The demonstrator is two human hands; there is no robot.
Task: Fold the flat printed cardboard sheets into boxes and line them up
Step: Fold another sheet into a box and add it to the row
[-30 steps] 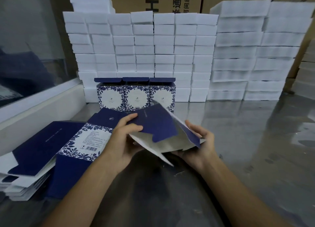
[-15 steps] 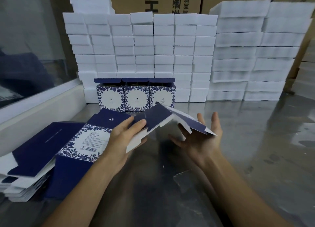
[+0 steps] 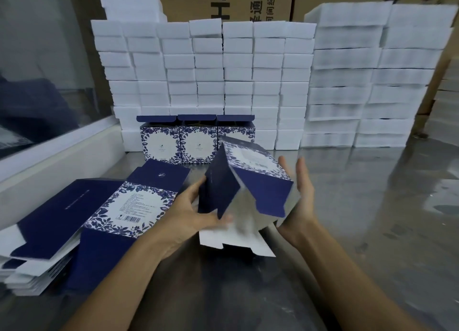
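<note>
Left hand (image 3: 191, 211) grips the near-left edge of the half-formed box (image 3: 238, 189), thumb across a dark blue panel, while our right hand (image 3: 299, 196) lies flat and relaxed against its right side, fingers straight. We hold the box tilted above the desk (image 3: 372, 206), near the middle, with its white bottom flaps (image 3: 233, 241) hanging loose toward us. We judge the main risk here to be those flaps: if we press them in the wrong order, the base may not lock and could buckle or crease. Since the right hand only presses, the box could also slip or collapse flat. Just beyond, three finished boxes (image 3: 197, 141) stand in a row; a careless swing could knock them. Flat sheets (image 3: 99, 206) wait at left.
</note>
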